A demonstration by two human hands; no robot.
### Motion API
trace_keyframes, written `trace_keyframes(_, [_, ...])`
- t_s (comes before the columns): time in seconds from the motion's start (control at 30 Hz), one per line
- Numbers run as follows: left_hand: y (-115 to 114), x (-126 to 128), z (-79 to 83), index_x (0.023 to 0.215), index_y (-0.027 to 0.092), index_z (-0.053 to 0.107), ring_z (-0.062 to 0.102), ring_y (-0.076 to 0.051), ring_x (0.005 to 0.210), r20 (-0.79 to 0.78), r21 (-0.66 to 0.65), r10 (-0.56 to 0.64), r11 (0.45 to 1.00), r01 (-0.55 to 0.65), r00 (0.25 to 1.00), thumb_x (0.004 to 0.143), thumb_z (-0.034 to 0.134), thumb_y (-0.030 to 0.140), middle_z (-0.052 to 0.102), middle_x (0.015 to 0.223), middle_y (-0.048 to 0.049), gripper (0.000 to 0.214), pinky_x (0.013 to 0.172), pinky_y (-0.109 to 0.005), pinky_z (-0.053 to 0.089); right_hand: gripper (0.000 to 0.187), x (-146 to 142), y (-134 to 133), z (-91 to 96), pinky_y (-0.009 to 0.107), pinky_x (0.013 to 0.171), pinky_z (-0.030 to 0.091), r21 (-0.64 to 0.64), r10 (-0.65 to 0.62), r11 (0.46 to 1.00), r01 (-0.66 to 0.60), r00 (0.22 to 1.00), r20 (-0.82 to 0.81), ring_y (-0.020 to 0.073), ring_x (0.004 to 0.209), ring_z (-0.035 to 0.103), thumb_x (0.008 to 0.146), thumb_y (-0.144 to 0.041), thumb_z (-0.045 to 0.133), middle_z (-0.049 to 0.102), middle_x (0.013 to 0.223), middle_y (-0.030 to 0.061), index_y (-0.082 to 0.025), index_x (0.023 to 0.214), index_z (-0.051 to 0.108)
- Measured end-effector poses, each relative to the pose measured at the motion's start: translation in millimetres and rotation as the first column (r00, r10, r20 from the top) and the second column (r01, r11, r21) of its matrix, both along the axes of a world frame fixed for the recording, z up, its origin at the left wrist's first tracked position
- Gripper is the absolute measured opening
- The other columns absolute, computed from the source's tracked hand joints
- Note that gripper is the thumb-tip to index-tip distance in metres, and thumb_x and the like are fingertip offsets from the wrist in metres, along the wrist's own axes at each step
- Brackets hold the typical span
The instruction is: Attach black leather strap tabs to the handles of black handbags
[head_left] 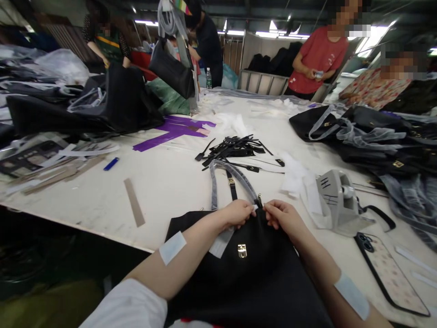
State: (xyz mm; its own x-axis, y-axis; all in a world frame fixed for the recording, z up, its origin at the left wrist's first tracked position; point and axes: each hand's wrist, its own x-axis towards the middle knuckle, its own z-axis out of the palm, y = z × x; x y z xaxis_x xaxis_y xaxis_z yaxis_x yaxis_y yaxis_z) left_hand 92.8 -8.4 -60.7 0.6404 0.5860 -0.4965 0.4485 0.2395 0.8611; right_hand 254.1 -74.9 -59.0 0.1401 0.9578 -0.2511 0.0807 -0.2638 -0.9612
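Observation:
A black handbag (269, 278) with a gold clasp (242, 251) lies at the table's near edge, close to my body. Its handle (214, 184) is wrapped in clear plastic and loops up beyond the bag's top edge. At the handle's right base, my left hand (239, 213) pinches the bag's top, with a small white bit at the fingertips. My right hand (282, 215) pinches the same spot from the right, beside a small gold fitting (260, 199). Exactly what lies between the fingertips is hidden. A black strap with a gold buckle (231, 181) stretches away inside the handle loop.
Black straps (232, 150) lie piled ahead on the white table (174, 182). A tape dispenser (337, 200) and phone (392, 273) are at right. Black bags (362, 132) are heaped right, more black material (112, 100) left. Several people stand across the table.

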Motion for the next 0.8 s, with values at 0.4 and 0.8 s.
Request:
trace_keyframes(0.4, [0.3,3.4,-8.1,0.085,0.013,0.061,0.04,-0.007,0.036,-0.114,0.186,-0.033,0.981,0.054,0.993,0.087,0.04,0.029,0.044,0.054,0.0037,0.026,0.035,-0.019,0.029,0.034,5.2,5.2,-13.9,0.019,0.037,0.034,-0.134,0.078,0.987,-0.089,0.994,-0.081,0.004,0.032,0.038,0.069,-0.05,0.07,0.06,0.054,-0.003,-0.017,0.066,0.06])
trace_keyframes(0.8, [0.2,5.1,-3.5,0.081,0.016,0.052,0.03,-0.006,0.031,0.009,-0.037,0.044,0.998,-0.044,0.999,0.094,0.035,0.042,0.033,0.047,0.0086,0.034,0.035,-0.018,0.025,0.032,4.6,6.5,-15.9,0.019,0.036,0.033,-0.204,0.135,0.969,-0.141,0.99,-0.045,0.0034,0.03,0.033,0.071,-0.049,0.068,0.061,0.053,-0.0026,-0.017,0.069,0.063])
